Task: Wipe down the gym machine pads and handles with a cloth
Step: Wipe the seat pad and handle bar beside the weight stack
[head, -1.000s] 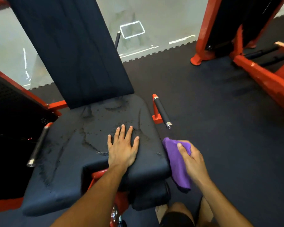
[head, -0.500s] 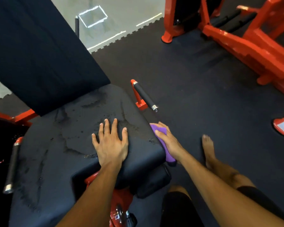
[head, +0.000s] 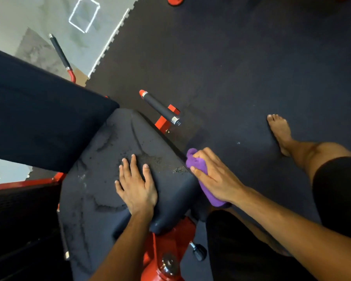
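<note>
Purple cloth (head: 203, 180) bunched in the right hand (head: 215, 178), fingers curled round it, pressed against the right side edge of the seat pad (head: 109, 173). Left hand (head: 137, 185) flat on top of the pad, fingers spread, holding nothing. Black handle (head: 160, 108) just beyond the pad's right edge, untouched. Backrest (head: 39, 122) on the left.
</note>
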A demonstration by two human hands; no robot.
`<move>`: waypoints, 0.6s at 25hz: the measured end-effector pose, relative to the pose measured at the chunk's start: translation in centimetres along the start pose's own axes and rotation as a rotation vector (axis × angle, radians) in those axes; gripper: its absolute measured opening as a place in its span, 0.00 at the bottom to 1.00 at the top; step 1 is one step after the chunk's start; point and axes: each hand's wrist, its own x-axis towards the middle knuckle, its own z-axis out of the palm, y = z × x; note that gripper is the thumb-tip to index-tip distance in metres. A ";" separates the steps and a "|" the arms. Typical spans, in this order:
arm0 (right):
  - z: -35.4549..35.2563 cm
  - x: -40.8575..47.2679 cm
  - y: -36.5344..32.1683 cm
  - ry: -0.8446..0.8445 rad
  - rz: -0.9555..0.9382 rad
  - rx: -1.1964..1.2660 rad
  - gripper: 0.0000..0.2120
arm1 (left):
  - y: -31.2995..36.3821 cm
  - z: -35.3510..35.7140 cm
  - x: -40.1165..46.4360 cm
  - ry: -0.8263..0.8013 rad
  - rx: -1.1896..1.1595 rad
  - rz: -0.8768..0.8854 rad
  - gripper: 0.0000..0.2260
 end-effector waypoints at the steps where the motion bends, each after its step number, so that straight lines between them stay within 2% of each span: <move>1: 0.1 1.0 -0.8 0.021 -0.090 -0.020 0.14 | 0.1 0.0 0.0 -0.004 -0.006 0.001 0.33; 3: 0.7 4.6 -1.8 -0.052 -0.103 0.003 0.15 | 0.3 -0.1 0.3 -0.008 -0.012 -0.012 0.33; 6: 1.0 7.2 0.4 -0.199 0.199 0.093 0.12 | 0.4 -0.2 0.0 -0.018 -0.010 -0.017 0.33; 8: 0.3 4.3 2.6 -0.245 0.301 0.000 0.10 | 0.4 -0.4 0.0 -0.025 -0.027 -0.008 0.33; 11: -0.9 -0.2 1.5 -0.195 0.270 -0.095 0.09 | 0.2 -0.3 0.0 -0.027 -0.026 -0.004 0.32; 14: -0.7 1.7 -2.0 -0.093 0.102 -0.064 0.08 | 0.2 -0.2 0.2 -0.035 -0.015 0.001 0.32; 15: -0.3 3.3 -2.2 -0.102 0.111 -0.064 0.08 | 0.2 -0.3 0.3 -0.041 -0.016 -0.003 0.32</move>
